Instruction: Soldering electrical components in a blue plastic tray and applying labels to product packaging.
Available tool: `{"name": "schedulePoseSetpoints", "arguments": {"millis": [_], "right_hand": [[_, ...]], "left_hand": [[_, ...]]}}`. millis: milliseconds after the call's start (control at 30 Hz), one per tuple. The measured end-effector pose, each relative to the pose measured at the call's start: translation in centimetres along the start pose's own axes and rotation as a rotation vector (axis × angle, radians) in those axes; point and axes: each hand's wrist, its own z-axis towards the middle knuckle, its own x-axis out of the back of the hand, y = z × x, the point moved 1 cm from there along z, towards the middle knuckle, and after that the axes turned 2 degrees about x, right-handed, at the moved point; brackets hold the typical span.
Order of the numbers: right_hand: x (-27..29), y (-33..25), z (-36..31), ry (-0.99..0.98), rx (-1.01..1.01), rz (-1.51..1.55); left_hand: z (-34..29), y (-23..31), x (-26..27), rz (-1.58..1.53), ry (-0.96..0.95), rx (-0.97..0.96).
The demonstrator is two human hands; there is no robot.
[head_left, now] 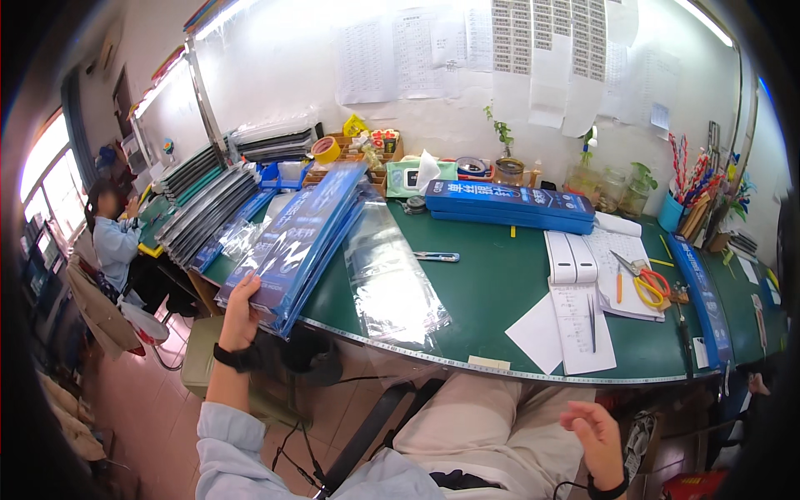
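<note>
At the table's left front, my left hand [239,318] is closed around the lower end of a stack of long blue printed packages [300,229] in clear, shiny plastic. The stack slants up and away, its near end above the table edge. Beside it, clear plastic sleeves [392,287] lie across the green tabletop. Over my lap, to the right, my right hand [596,437] hangs with loosely bent fingers, apart from the table and holding nothing visible. A black band circles each wrist.
Blue flat boxes [508,207] are stacked at the back, near a utility knife [437,257]. Orange-handled scissors [652,287], papers [575,325] and tweezers [592,323] lie at right. More packages [208,204] are piled at left. Another person [117,237] sits far left.
</note>
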Motion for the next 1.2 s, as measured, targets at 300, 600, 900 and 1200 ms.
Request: {"name": "schedulePoseSetpoints", "arguments": {"millis": [300,600,900,1200], "right_hand": [[6.8,-3.0,-1.7,0.314,0.088,-0.143],[23.2,-1.4,-4.1,0.798,0.238,-0.307],[39.8,4.1,1.0,1.038,0.027,-1.287],[42.2,4.3,6.6,0.958,-0.629,-1.416]], "left_hand": [[5.9,-6.4,9.7,0.089,0.075,-0.094],[10.1,-7.0,17.8,1.013,0.316,-0.395],[5.6,-6.3,2.4,1.932,0.18,-0.43],[6.9,-6.3,3.5,2.067,0.285,0.005]]}}
